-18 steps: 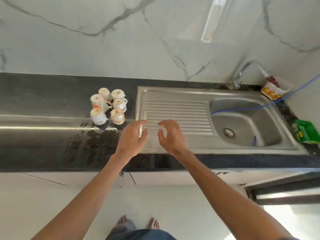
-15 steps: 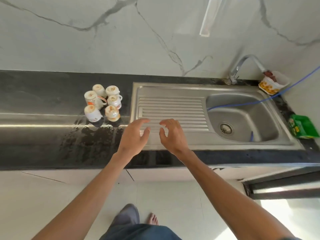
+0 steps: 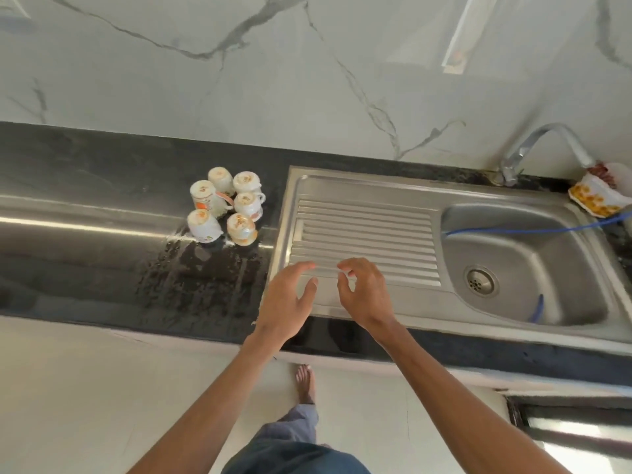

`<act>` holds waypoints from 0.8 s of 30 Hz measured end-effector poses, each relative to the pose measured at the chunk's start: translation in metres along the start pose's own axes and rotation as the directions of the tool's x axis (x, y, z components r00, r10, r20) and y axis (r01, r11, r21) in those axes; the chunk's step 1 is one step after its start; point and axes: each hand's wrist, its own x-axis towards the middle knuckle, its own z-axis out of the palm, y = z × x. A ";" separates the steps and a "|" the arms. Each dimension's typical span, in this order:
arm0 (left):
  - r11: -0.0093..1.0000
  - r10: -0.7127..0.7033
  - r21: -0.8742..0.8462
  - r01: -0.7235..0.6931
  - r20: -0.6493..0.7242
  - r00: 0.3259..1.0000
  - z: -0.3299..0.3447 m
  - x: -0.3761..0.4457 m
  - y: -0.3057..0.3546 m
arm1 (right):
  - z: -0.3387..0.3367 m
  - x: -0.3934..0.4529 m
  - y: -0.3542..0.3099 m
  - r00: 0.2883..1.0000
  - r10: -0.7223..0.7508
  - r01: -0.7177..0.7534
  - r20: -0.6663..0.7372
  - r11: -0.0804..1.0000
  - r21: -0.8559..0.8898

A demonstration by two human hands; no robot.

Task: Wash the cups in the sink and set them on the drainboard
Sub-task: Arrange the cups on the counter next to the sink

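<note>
Several white cups (image 3: pixel 225 208) with orange patterns stand upside down in a cluster on the black counter, just left of the steel drainboard (image 3: pixel 366 234). The sink basin (image 3: pixel 533 265) to the right holds no cups. My left hand (image 3: pixel 289 299) hovers over the drainboard's front left corner, fingers apart, holding nothing. My right hand (image 3: pixel 364 290) floats beside it over the drainboard's front edge, fingers curled loosely, nothing in them. Both hands are well apart from the cups.
The counter (image 3: pixel 119 261) in front of the cups is wet. A tap (image 3: pixel 533 148) stands behind the basin with a patterned packet (image 3: pixel 596 196) beside it. A blue hose (image 3: pixel 533 230) runs across the basin. My bare foot (image 3: pixel 304 383) shows on the floor.
The view has shifted, so the counter and sink sit further right and lower. Both hands stay together over the drainboard's front edge, still holding nothing.
</note>
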 end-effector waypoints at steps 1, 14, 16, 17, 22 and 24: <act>1.000 -0.027 -0.003 0.027 -0.036 0.999 -0.002 0.002 -0.006 | 0.008 0.008 0.000 1.000 -0.001 0.001 0.017 1.000 0.007; 0.879 -0.400 -0.343 0.330 -0.155 0.903 0.031 0.048 -0.028 | 0.038 0.082 0.000 0.978 -0.038 0.031 0.204 0.999 0.038; 0.877 -0.401 -0.345 0.333 -0.145 0.905 0.041 0.056 -0.024 | 0.030 0.087 0.008 0.975 -0.017 0.011 0.223 1.000 0.030; 0.879 -0.399 -0.342 0.332 -0.145 0.905 0.046 0.060 -0.021 | 0.026 0.089 0.011 0.973 -0.010 0.003 0.230 1.000 0.028; 0.886 -0.413 -0.277 0.372 -0.107 0.905 0.066 0.076 -0.001 | 0.002 0.103 0.039 0.968 0.026 -0.046 0.249 0.996 0.075; 0.907 -0.392 -0.216 0.361 -0.122 0.912 0.074 0.082 0.008 | -0.005 0.110 0.047 0.966 0.018 -0.047 0.258 0.993 0.106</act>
